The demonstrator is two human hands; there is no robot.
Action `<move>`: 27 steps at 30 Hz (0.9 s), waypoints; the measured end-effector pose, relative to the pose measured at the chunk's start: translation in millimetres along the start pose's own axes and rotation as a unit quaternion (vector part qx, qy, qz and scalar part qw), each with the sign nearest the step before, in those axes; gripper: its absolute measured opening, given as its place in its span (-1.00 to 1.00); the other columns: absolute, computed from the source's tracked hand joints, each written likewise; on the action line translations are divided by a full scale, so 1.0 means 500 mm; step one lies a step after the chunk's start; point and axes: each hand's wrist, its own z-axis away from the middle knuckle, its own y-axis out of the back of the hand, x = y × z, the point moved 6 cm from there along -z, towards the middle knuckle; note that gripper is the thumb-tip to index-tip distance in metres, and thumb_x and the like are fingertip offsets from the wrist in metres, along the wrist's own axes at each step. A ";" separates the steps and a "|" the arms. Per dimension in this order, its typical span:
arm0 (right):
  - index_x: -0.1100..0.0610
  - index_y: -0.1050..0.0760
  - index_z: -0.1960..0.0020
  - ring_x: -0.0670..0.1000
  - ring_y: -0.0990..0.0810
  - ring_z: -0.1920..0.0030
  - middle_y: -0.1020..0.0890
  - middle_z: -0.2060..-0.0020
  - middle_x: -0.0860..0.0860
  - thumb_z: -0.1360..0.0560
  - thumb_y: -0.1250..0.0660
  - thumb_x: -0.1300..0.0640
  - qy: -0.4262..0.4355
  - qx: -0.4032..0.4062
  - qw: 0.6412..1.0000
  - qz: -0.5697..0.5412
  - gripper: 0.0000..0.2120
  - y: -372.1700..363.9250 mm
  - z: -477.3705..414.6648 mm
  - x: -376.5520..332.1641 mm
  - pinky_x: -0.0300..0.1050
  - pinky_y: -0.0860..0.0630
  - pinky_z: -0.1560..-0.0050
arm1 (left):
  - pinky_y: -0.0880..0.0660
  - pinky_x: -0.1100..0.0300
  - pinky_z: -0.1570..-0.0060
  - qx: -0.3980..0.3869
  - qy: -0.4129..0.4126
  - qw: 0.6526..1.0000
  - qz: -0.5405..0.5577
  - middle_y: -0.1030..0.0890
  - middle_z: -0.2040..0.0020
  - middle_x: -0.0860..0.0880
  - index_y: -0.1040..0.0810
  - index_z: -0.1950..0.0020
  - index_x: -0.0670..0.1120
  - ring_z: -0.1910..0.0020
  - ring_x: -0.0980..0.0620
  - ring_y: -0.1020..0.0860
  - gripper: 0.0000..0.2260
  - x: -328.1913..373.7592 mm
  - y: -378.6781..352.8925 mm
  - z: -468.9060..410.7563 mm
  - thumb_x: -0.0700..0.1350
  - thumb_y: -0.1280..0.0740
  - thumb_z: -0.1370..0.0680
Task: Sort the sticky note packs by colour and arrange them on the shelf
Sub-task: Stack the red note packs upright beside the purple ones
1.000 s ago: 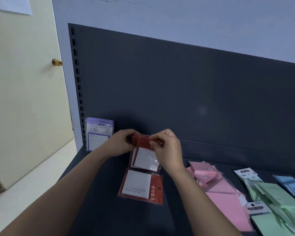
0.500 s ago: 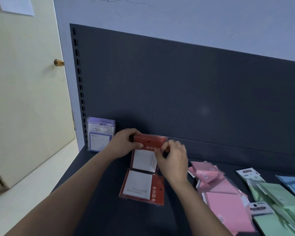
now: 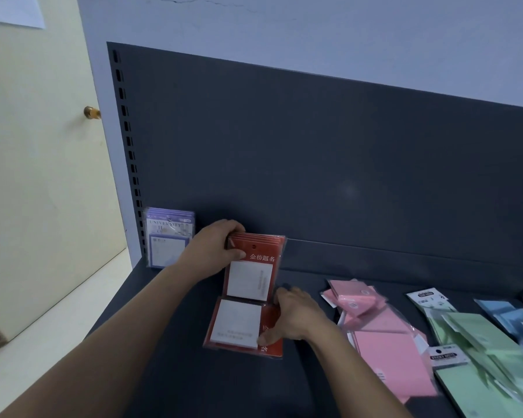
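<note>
Illumination is dim and cool. The back panel (image 3: 314,146) carries a faint glare spot (just off centre, toward 3 o'clock). Motion blur smears the green packs (image 3: 495,357) at 4 o'clock. Wide-angle distortion bows the edges.

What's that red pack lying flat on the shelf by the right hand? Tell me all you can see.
The flat red pack is a red card backing carrying a square white note pad, wrapped in glossy clear plastic. White characters run down its right strip, partly hidden. It lies flat on the dark shelf, its far edge meeting the upright red stack. The right hand grips its right edge, thumb on top.
</note>
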 end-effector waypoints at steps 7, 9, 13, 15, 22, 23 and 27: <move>0.08 -0.43 -0.22 0.04 -0.50 -0.18 -0.52 -0.19 0.01 -0.25 -0.57 0.04 -0.017 -0.014 0.997 -0.068 -0.40 0.006 0.001 0.021 -0.07 -0.50 -0.18 | -0.44 0.18 -0.10 -0.010 -0.009 0.999 -0.029 -0.48 -0.01 0.11 -0.51 -0.18 -0.02 0.00 0.15 -0.46 -0.69 0.003 0.001 -0.004 -0.06 -0.44 -0.47; 0.05 -0.45 0.02 -0.03 -0.56 0.05 -0.58 0.06 -0.03 -0.33 -0.48 0.23 -0.002 0.016 0.987 -0.157 -0.69 0.022 0.005 0.020 -0.14 -0.54 0.06 | -0.42 0.20 -0.08 -0.010 -0.006 1.000 -0.028 -0.48 -0.01 0.11 -0.51 -0.18 -0.01 -0.01 0.14 -0.46 -0.69 0.001 -0.002 -0.006 -0.06 -0.45 -0.46; -0.03 -0.45 0.08 -0.03 -0.55 0.27 -0.59 0.26 0.04 -0.37 -0.34 0.39 0.083 0.197 0.920 -0.328 -0.66 0.091 0.023 -0.007 0.01 -0.59 0.12 | -0.45 0.11 -0.10 -0.004 -0.006 1.000 -0.024 -0.50 0.01 0.09 -0.54 -0.15 -0.02 0.00 0.11 -0.48 -0.67 -0.003 0.000 -0.011 -0.08 -0.48 -0.42; -0.02 -0.45 0.03 -0.09 -0.55 0.26 -0.61 0.26 -0.06 -0.39 -0.38 0.35 0.133 0.285 0.895 -0.317 -0.68 0.133 0.050 -0.035 -0.15 -0.54 0.12 | -0.45 0.09 -0.11 -0.002 -0.008 1.000 -0.020 -0.51 0.01 0.07 -0.55 -0.13 -0.01 0.01 0.09 -0.48 -0.67 -0.005 0.002 -0.013 -0.10 -0.49 -0.40; 0.00 -0.63 0.06 -0.09 -0.50 0.14 -0.64 0.21 -0.15 -0.43 -0.39 0.22 0.241 0.390 0.877 -0.145 -0.84 0.176 0.069 -0.117 -0.22 -0.43 0.11 | -0.48 0.09 -0.05 0.004 -0.006 1.000 0.023 -0.56 0.02 0.01 -0.59 -0.07 0.00 0.04 0.06 -0.54 -0.82 -0.010 0.003 -0.011 -0.09 -0.40 -0.48; -0.02 -0.65 0.05 -0.09 -0.49 0.13 -0.65 0.20 -0.14 -0.44 -0.38 0.22 0.254 0.400 0.870 -0.137 -0.82 0.182 0.068 -0.122 -0.25 -0.42 0.12 | -0.48 0.08 -0.06 0.000 -0.011 0.999 0.030 -0.57 0.02 0.00 -0.60 -0.08 -0.01 0.03 0.05 -0.54 -0.82 -0.012 0.003 -0.013 -0.10 -0.40 -0.48; -0.05 -0.68 0.00 -0.10 -0.42 0.13 -0.64 0.20 -0.11 -0.46 -0.40 0.21 0.263 0.373 0.883 -0.107 -0.79 0.186 0.040 -0.128 -0.36 -0.29 0.16 | -0.50 0.03 -0.08 -0.012 -0.013 0.999 0.042 -0.60 0.01 0.00 -0.60 -0.07 0.01 0.02 0.05 -0.56 -0.81 -0.022 0.001 -0.017 -0.15 -0.40 -0.47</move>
